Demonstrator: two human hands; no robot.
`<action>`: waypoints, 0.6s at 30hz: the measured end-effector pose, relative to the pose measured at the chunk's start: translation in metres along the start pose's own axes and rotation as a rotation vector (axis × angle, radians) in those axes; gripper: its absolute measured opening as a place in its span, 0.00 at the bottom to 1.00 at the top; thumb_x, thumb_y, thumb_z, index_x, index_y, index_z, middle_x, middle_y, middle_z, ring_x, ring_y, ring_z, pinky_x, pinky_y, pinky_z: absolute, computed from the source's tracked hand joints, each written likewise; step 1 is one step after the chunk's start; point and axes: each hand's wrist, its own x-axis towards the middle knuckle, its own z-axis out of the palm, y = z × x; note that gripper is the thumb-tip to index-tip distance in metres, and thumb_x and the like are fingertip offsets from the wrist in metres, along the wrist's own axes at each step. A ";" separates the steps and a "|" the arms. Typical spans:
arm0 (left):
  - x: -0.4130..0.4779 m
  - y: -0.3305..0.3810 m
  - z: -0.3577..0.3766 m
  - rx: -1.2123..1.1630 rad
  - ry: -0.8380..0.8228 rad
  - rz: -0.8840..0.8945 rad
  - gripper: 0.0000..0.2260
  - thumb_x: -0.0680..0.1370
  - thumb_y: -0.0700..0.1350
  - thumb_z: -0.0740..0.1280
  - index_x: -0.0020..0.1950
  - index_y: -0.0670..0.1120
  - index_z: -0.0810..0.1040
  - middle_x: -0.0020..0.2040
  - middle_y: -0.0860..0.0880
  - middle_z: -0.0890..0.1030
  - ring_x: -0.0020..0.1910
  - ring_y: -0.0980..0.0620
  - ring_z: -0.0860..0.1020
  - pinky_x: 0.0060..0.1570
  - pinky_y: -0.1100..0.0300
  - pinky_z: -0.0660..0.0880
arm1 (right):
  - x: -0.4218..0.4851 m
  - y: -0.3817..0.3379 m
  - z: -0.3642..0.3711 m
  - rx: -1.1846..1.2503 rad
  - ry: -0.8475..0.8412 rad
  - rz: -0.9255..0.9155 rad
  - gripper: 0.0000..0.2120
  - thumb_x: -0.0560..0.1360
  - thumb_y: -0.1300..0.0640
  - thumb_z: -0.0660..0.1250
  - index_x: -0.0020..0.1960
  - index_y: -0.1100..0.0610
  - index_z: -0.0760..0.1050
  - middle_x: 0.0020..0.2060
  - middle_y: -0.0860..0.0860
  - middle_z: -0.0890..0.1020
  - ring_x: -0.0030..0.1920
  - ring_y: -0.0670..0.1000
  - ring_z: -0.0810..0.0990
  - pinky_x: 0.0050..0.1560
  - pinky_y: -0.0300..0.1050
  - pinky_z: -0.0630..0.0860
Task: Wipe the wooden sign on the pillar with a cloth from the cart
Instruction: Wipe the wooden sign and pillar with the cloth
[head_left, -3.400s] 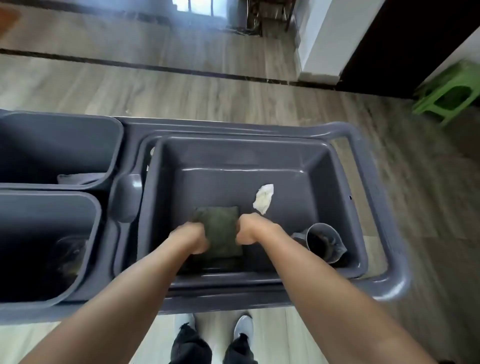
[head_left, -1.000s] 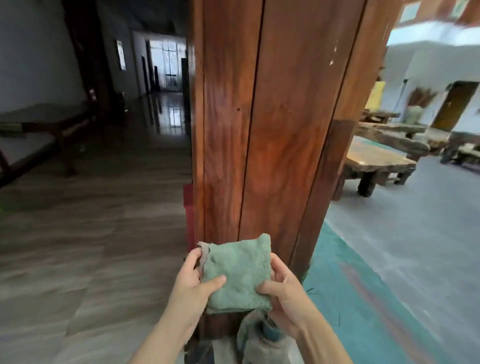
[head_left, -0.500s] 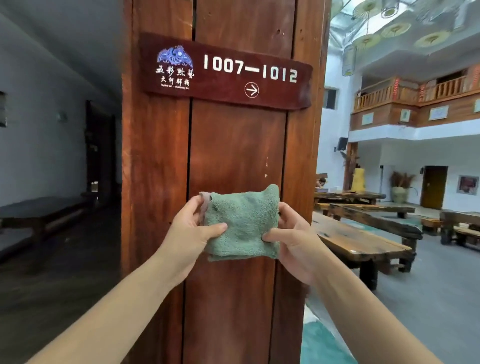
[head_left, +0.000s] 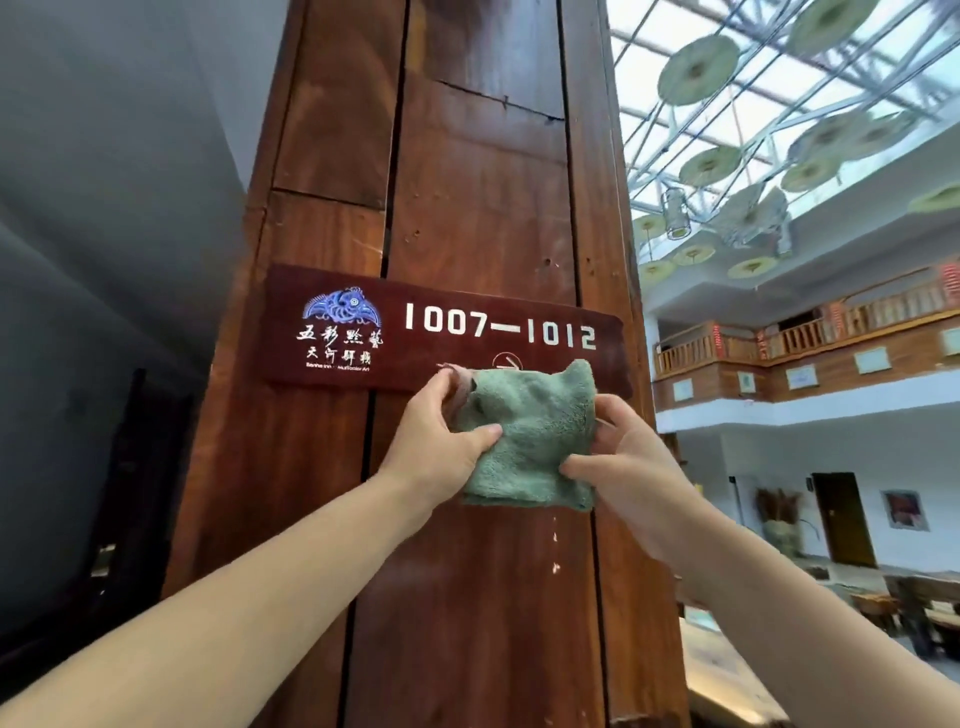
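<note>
- A folded green terry cloth (head_left: 530, 441) is held up in front of a tall wooden pillar (head_left: 467, 208), between both hands.
- The left hand (head_left: 441, 441) is clenched on the cloth's left edge: the thumb is laid across the near face and the fingers are curled behind it.
- The right hand (head_left: 628, 467) is grasping the cloth's right edge, with the thumb pressed on the lower right part of the near face and the fingers hidden behind.
- A pinkish corner (head_left: 462, 384) is seen at the cloth's upper left, beside the left fingers.
- A dark reddish wooden sign (head_left: 363, 332) is mounted across the pillar, wider than it is tall.
- On the sign, a blue emblem and white Chinese characters are shown at the left, and the white numbers "1007—1012" at the right.
- The sign's lower right part is overlapped by the cloth's top edge, and a circled mark below the numbers is partly covered; whether cloth and sign touch cannot be told.
- Both bare forearms are stretched up from the near lower corners of the view.
- To the right, far off, a balcony with wooden railings (head_left: 800, 338) is seen, with green paper parasols (head_left: 698, 67) hung under a glass roof above it.
- At the far lower right, wooden tables (head_left: 914, 603) are seen, blurred.
</note>
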 end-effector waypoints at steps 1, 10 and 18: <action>0.015 -0.002 0.002 0.049 -0.006 0.037 0.14 0.70 0.37 0.73 0.51 0.52 0.78 0.48 0.57 0.86 0.50 0.59 0.84 0.51 0.61 0.80 | 0.012 -0.001 0.004 -0.163 0.053 -0.071 0.30 0.71 0.74 0.68 0.66 0.51 0.71 0.56 0.53 0.84 0.50 0.51 0.87 0.46 0.48 0.85; 0.129 0.003 0.010 0.429 0.039 0.117 0.19 0.69 0.33 0.64 0.57 0.47 0.79 0.52 0.46 0.84 0.56 0.43 0.81 0.52 0.57 0.77 | 0.084 0.001 0.039 -1.315 0.470 -0.590 0.49 0.64 0.58 0.76 0.79 0.49 0.54 0.77 0.63 0.59 0.72 0.65 0.60 0.69 0.64 0.63; 0.170 0.027 0.020 0.675 -0.116 -0.326 0.06 0.77 0.43 0.66 0.41 0.47 0.78 0.37 0.48 0.79 0.32 0.54 0.77 0.23 0.66 0.74 | 0.080 0.020 0.055 -1.125 0.444 -0.840 0.35 0.70 0.54 0.66 0.76 0.61 0.66 0.73 0.63 0.69 0.74 0.65 0.64 0.75 0.62 0.62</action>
